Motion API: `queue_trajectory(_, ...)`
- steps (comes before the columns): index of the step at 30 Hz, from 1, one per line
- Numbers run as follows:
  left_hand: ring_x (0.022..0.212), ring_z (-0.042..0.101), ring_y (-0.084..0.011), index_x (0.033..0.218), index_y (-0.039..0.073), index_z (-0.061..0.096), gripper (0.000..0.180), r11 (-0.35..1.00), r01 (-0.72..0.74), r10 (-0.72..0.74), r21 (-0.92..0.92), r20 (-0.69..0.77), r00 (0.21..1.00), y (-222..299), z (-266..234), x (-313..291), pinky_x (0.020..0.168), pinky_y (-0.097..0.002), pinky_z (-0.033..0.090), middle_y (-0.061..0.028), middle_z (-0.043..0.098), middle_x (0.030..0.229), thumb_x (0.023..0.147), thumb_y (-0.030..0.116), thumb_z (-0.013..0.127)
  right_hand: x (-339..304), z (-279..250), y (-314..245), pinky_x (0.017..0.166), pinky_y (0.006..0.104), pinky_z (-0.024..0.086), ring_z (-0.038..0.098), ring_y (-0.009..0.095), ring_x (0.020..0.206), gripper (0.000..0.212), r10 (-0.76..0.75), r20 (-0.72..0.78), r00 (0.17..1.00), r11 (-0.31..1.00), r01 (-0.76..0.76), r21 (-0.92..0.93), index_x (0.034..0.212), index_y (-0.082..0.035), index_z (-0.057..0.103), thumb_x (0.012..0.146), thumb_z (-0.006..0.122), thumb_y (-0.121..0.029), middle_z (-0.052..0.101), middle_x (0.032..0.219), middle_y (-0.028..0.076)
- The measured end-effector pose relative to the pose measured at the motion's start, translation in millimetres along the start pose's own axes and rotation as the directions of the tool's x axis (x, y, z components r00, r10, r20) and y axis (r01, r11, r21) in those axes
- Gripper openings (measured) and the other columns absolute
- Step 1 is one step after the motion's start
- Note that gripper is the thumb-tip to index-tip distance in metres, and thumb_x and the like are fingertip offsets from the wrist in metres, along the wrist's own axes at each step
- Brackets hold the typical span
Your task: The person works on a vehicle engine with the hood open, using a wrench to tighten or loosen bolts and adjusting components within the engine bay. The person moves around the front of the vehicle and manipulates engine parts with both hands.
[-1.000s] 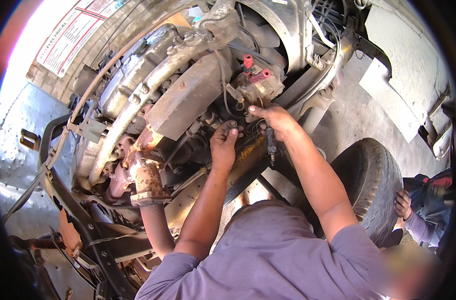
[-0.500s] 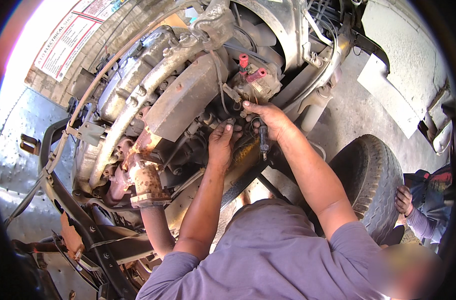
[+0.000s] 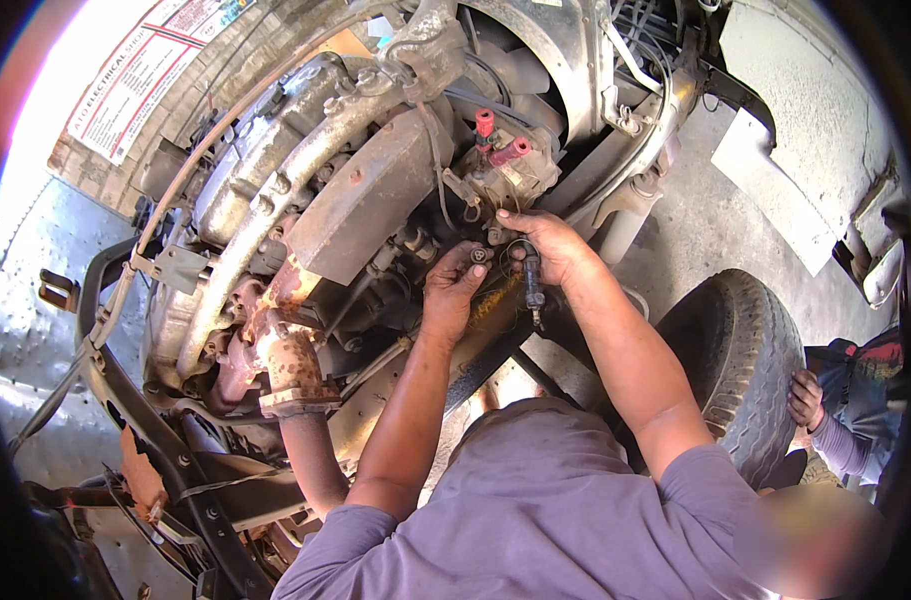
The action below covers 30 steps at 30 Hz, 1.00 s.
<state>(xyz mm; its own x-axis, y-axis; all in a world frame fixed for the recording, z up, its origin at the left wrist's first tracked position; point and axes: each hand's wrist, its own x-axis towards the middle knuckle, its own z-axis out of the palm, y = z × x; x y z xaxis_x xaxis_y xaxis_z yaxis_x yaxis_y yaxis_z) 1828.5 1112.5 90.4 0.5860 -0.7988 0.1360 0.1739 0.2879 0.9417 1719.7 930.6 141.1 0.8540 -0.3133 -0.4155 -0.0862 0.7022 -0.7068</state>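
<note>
Near the lower edge of a grimy, red-capped metal housing point(image 3: 537, 176), the left hand point(image 3: 452, 288) is pinching a small, round, dark connector point(image 3: 478, 256); the right hand point(image 3: 550, 250), just beside it, is gripping a dark, cylindrical piece point(image 3: 533, 287) that is hanging downward.

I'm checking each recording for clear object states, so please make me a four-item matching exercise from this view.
Column one:
1. Left hand
2. Right hand
3. Tyre
4. Wall sign

Column two:
A. White with red, at the upper left
B. Has a dark cylindrical part right by its fingers
C. Has another person's hand at its edge
D. Pinches a small round part

Pairs: 1-D, 2-B, 3-C, 4-A
</note>
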Motion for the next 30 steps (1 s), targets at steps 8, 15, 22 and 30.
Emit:
queue_trajectory(8,0.109,0.064,-0.0111,0.128,0.002,0.069,0.032,0.997,-0.012,0.009,0.076,0.037,0.999,1.7,1.1,-4.3,0.102,-0.0284,0.050,-0.0009,0.073,0.117,0.099,0.012,0.077,-1.0,-3.5,0.1,0.056,0.0275,0.047,0.051,0.009,0.061,0.022,-0.006,0.012,1.000,1.000,0.006,-0.001,0.107,-0.010,0.073,0.100,0.076,-0.031,0.074,0.093,0.001)
queue_trajectory(15,0.109,0.063,-0.0096,0.126,0.002,0.069,0.030,0.998,-0.008,0.005,0.055,0.047,0.999,3.7,1.6,-5.3,0.102,-0.0271,0.049,0.0003,0.072,0.118,0.099,0.011,0.077,-2.7,-3.2,-0.2,0.056,0.0266,0.046,0.049,0.008,0.061,0.022,-0.018,0.019,1.000,1.000,0.019,-0.023,0.108,-0.009,0.074,0.101,0.075,-0.030,0.073,0.092,0.001)
queue_trajectory(22,0.111,0.063,-0.0106,0.128,0.001,0.069,0.031,1.000,-0.005,0.004,0.011,0.028,1.000,2.8,3.1,-6.5,0.104,-0.0281,0.048,-0.0003,0.072,0.119,0.100,0.013,0.076,-2.9,-4.8,-1.2,0.056,0.0270,0.045,0.048,0.008,0.062,0.024,-0.006,0.032,0.999,1.000,0.006,-0.012,0.111,-0.008,0.075,0.101,0.075,-0.030,0.073,0.093,0.001)
queue_trajectory(30,0.114,0.063,-0.0125,0.130,0.001,0.068,0.034,1.000,-0.019,0.018,0.012,0.054,0.998,-0.8,1.7,-1.9,0.106,-0.0300,0.047,-0.0025,0.073,0.121,0.100,0.016,0.077,-3.1,-6.1,-1.1,0.058,0.0272,0.045,0.048,0.009,0.062,0.022,-0.001,0.070,0.998,0.999,-0.001,0.033,0.108,-0.010,0.073,0.100,0.075,-0.030,0.073,0.092,0.000)
